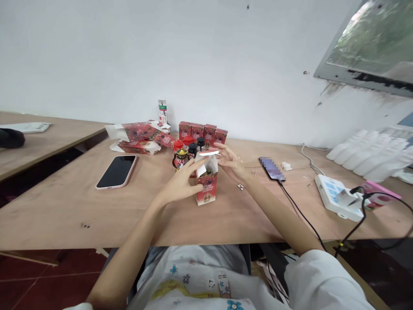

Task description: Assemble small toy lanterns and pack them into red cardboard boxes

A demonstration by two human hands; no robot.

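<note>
A red printed carton (206, 189) stands upright on the table in front of me, its white top flaps raised. My left hand (182, 183) is around the carton's left side, thumb by the front face and fingers at a side flap. Stretched fingers of my right hand (231, 162) touch the top flap at the right rear. Something dark and gold shows just inside the opening. Behind the carton are small lantern-like items: one with a yellow top (181, 158), others with red tops (178, 145) and black tops (192, 148).
Several closed red boxes (203, 130) line up by the wall. Unfolded cartons (138, 133) lie at the back left. A phone (116, 172) rests left; another phone (271, 168) with a cable lies right. A power strip (335, 198) and white stacked items (371, 155) are farther right.
</note>
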